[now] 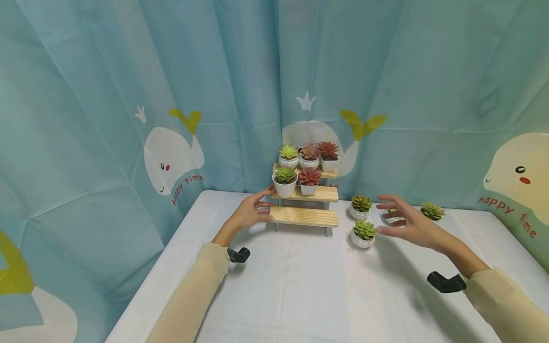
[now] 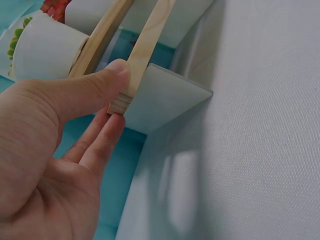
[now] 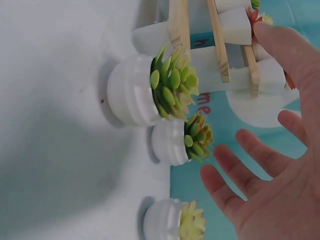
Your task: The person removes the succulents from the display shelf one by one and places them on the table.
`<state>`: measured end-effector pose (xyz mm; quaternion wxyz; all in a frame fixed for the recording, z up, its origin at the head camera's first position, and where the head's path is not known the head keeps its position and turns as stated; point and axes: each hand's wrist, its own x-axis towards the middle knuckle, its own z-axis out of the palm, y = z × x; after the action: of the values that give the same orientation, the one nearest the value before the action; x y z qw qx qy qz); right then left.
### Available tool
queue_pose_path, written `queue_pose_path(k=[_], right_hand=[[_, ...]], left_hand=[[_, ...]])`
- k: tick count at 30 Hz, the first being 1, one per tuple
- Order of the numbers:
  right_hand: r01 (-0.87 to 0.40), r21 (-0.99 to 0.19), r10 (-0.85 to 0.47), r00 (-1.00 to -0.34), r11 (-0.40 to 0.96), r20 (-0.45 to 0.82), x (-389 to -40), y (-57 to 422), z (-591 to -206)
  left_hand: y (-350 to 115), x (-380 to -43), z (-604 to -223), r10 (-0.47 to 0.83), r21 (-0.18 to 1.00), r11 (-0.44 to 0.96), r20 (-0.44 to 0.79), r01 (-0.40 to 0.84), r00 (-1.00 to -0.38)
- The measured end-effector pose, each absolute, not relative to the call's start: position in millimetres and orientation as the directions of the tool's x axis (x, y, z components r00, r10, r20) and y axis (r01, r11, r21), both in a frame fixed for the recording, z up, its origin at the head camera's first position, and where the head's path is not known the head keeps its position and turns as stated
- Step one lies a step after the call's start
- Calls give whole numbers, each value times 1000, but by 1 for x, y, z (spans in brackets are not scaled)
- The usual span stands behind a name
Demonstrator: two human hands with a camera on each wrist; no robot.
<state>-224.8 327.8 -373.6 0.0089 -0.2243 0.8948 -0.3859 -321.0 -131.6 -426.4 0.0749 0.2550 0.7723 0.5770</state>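
My left hand (image 1: pixel 250 211) pinches the left end of the lowest board of a three-step wooden plant stand (image 1: pixel 304 216). In the left wrist view, the thumb lies on the board end (image 2: pixel 131 87) and fingertips touch it from the other side. My right hand (image 1: pixel 412 227) hovers with fingers spread and holds nothing. Beside its fingertips stands a green succulent in a round white pot (image 1: pixel 362 242); behind it is a darker green potted succulent (image 1: pixel 360 213). Partly hidden behind the right hand is a yellowish potted succulent (image 3: pixel 165 220).
Two potted succulents, one green (image 1: pixel 285 183) and one red (image 1: pixel 309 188), stand on the middle board. The top board carries three more, including a red one (image 1: pixel 328 155). Another green succulent (image 1: pixel 432 211) stands at the back right. A blue curtain (image 1: pixel 244 95) hangs behind the white table (image 1: pixel 317 290).
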Motion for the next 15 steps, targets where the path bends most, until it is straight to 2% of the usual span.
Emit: queue_pose_path(k=[15], right_hand=[[-386, -734, -373, -908, 559, 193, -243, 297, -363]], left_hand=[[-132, -321, -426, 487, 923, 211, 186, 322, -853]])
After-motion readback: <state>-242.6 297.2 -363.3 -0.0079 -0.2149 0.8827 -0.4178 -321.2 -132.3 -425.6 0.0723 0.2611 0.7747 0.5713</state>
